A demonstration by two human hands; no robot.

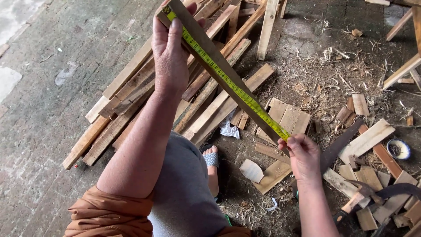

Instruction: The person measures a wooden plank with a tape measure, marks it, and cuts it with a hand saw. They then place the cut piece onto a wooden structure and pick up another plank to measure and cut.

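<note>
Orange sleeve: a rolled cuff [107, 215] sits at the person's left elbow, lowest in view, above a grey-clad knee [184, 184].
Right hand: the right hand [304, 156] pinches the near end of the yellow measuring tape [228, 81] against the wooden slat [219, 66], thumb and fingers pressed together on it.
Left hand: the left hand [170, 52] wraps the slat's far end, thumb pressing the tape flat, fingers curled behind.
Slat: held in the air, slanting from upper left down to lower right, tape stretched along its face.
Step in hand: measuring the slat's length, by the look of it.
Next move: likely calls for keeping the tape taut and reading it at one end.
Floor near: sandalled foot [212, 160], offcut blocks [368, 175], a hatchet [359, 195].
Floor far: a heap of long slats [144, 87], shavings [320, 83].
</note>
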